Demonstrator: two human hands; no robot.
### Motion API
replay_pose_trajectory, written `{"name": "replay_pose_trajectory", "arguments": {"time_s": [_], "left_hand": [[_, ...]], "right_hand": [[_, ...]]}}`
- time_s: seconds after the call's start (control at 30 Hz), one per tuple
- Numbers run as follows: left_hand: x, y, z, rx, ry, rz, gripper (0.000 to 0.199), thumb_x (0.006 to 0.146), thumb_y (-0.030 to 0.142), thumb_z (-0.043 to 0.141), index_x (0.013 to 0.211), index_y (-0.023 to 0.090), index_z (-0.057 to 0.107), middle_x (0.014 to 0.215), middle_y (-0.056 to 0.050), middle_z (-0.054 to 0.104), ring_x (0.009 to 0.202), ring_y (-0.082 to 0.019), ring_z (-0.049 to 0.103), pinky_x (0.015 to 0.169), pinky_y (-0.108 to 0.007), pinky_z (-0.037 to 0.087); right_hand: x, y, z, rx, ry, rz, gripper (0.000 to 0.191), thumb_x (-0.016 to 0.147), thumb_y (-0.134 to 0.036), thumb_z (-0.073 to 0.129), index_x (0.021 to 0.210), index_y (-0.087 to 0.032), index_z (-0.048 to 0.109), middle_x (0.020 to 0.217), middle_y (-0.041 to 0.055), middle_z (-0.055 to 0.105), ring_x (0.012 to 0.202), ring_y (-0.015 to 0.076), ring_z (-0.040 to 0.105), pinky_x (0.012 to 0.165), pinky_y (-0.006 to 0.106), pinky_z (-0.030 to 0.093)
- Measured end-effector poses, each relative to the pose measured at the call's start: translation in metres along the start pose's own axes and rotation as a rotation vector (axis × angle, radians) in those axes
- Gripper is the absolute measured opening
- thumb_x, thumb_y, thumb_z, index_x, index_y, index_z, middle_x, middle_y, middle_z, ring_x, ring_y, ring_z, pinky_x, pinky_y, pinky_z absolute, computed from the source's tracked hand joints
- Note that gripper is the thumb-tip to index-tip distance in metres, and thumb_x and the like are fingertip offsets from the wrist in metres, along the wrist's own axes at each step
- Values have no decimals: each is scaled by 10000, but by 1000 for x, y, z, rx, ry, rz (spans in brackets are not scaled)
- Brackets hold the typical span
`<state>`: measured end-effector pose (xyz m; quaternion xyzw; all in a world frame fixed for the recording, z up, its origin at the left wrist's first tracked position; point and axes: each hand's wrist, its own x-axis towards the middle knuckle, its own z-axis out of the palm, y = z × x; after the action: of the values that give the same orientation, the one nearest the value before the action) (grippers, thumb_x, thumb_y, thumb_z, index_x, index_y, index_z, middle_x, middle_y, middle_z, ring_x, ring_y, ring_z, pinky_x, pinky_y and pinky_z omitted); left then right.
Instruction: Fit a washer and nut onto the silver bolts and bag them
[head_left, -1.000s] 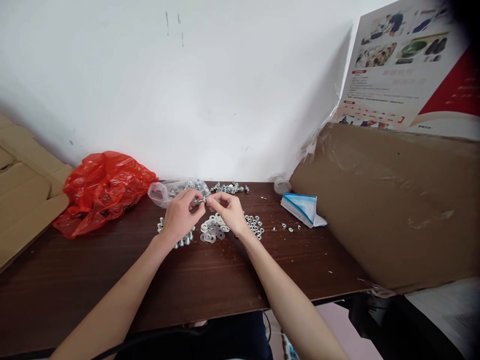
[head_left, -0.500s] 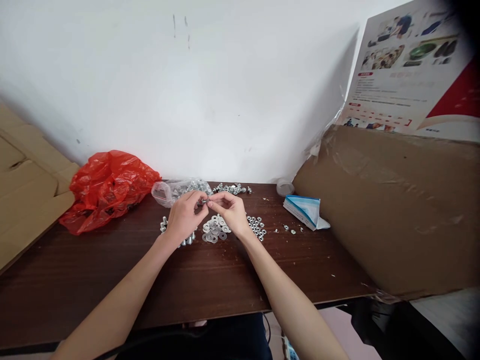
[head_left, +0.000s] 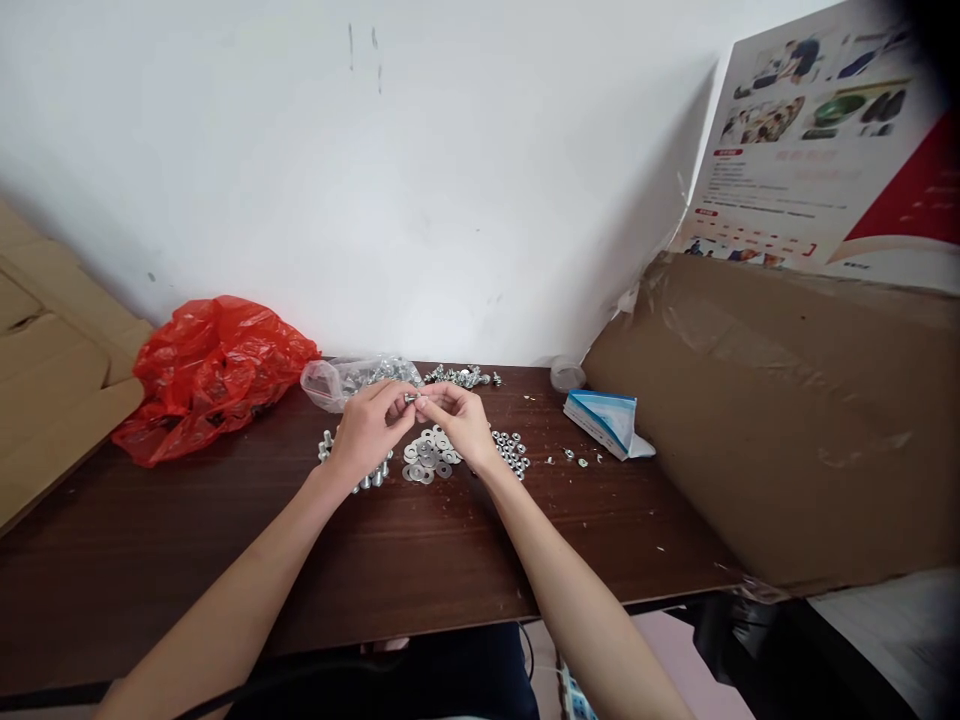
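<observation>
On your left you have a crumpled red plastic bag (head_left: 214, 380) beside folded cardboard (head_left: 60, 350); on your right, a blue-and-white packet (head_left: 602, 420) lies near a large brown box (head_left: 787, 430), below a printed poster (head_left: 795, 190). Dark streaks (head_left: 350, 47) mark the white wall (head_left: 450, 190) facing you.

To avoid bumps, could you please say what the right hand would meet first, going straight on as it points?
Likely the left hand, beyond the small metal piece between them, though depth is unclear.
</observation>
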<state>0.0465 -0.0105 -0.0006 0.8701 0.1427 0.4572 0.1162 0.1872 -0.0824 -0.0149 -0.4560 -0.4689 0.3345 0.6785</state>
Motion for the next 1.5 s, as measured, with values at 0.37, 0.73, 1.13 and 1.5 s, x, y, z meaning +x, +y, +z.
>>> {"name": "replay_pose_trajectory", "arguments": {"time_s": [0.37, 0.73, 1.13, 1.5], "left_hand": [[1, -4, 4, -255, 39, -222, 211, 824, 250, 639, 1022, 190, 683, 889, -40, 736, 786, -176, 702, 764, -345, 592], [3, -5, 4, -313, 31, -268, 153, 816, 259, 655, 940, 204, 724, 931, -48, 742, 839, -199, 707, 783, -382, 601], [4, 0, 3, -312, 30, -238, 115, 811, 263, 642, 878, 193, 706, 864, -41, 723, 760, -164, 693, 729, -308, 605], [2, -3, 4, -312, 37, -248, 127, 815, 262, 638, 904, 198, 703, 882, -43, 724, 796, -175, 695, 748, -330, 597]], "right_hand": [[0, -3, -2, 26, 76, -46, 304, 654, -354, 809, 888, -199, 692, 852, 36, 713, 803, 173, 666, 847, 366, 549], [0, -3, -5, -152, 40, -13, 414, 801, -561, 635, 695, -163, 667, 578, 9, 613, 493, 113, 539, 534, 263, 466], [3, -7, -12, -29, -42, 59, 329, 675, -441, 787, 888, -205, 703, 727, 6, 662, 650, 126, 594, 644, 289, 519], [2, -7, -12, -6, -52, 85, 313, 683, -424, 788, 878, -190, 715, 779, 37, 705, 704, 143, 647, 708, 318, 549]]}}
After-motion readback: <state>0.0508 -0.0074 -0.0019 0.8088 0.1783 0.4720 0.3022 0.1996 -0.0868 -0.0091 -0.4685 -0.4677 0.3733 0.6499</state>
